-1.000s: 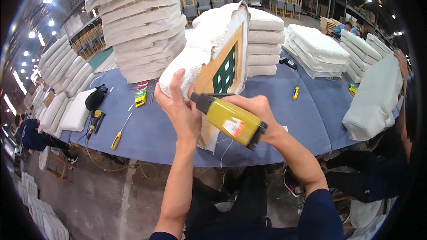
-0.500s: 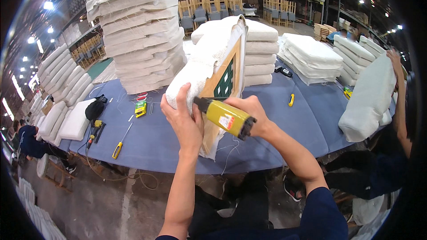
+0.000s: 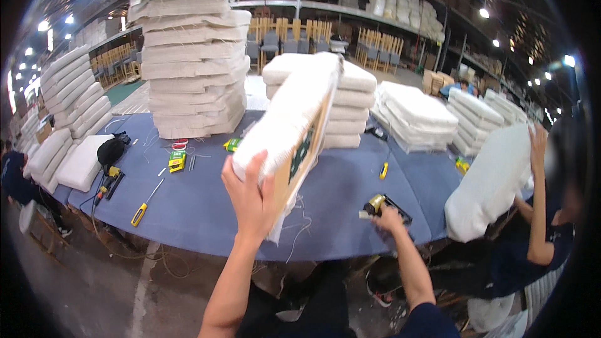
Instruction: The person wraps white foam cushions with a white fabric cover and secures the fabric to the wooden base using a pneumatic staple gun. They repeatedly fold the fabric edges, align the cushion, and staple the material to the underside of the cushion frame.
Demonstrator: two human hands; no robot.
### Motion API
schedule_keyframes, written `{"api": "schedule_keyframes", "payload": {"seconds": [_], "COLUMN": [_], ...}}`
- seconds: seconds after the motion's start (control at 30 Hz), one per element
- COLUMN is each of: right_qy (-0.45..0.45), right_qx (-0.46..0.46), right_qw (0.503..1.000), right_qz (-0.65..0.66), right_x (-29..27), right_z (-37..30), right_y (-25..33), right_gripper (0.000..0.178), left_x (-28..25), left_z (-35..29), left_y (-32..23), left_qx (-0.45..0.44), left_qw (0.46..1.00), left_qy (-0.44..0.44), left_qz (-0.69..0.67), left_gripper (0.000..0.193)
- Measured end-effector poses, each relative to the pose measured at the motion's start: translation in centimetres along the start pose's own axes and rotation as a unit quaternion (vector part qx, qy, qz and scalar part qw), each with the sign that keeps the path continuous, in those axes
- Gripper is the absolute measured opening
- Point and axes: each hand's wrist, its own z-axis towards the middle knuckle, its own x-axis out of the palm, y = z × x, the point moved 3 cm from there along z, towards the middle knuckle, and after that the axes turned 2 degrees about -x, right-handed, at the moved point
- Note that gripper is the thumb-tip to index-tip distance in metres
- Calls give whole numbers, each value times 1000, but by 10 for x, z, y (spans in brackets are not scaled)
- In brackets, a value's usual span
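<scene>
My left hand (image 3: 255, 203) grips the lower end of a white upholstered seat cushion (image 3: 287, 111), thumb toward its wooden underside. The cushion stands tilted on edge over the blue-covered table, its wooden frame (image 3: 299, 164) and dark green webbing facing right. To the right, my right hand (image 3: 390, 220) is closed at a yellow and black staple gun (image 3: 375, 204), which rests on the table; part of its grip is hidden by the fingers. Loose white threads hang below the cushion.
A tall stack of white cushions (image 3: 194, 56) stands at back left, with lower stacks (image 3: 413, 116) behind and right. Screwdrivers (image 3: 139, 214), a green-yellow box (image 3: 177, 161) and another power tool (image 3: 111, 181) lie on the table (image 3: 206, 197). At right a co-worker holds a cushion (image 3: 491, 181).
My right hand has moved the staple gun from the cushion's frame down to the table on the right. The cushion has turned so less of its underside shows; my left hand still holds it.
</scene>
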Motion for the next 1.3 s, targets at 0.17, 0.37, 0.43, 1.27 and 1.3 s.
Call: {"api": "schedule_keyframes", "payload": {"seconds": [0.17, 0.37, 0.43, 1.27, 1.3], "right_qy": [58, -265, -235, -160, -145], "right_qx": [-115, -79, -61, -183, -174], "right_qw": [815, 766, 790, 955, 947], "right_qz": [565, 581, 563, 168, 229], "right_x": [-100, -187, -186, -128, -82], "right_z": [-30, -28, -52, -66, -101], "right_y": [93, 87, 71, 75, 67], "right_gripper": [90, 108, 108, 67, 64], "left_x": [-3, 105, 121, -26, -26], "left_z": [-40, -152, -172, -276, -257], "left_y": [62, 205, 186, -57, -58], "left_qx": [-215, -338, -382, -73, -83], "left_qw": [914, 847, 790, 757, 774], "left_qy": [54, 410, 479, 586, 561], "left_qz": [-339, 1, -1, -277, -280], "left_gripper": [49, 68, 75, 31, 32]}}
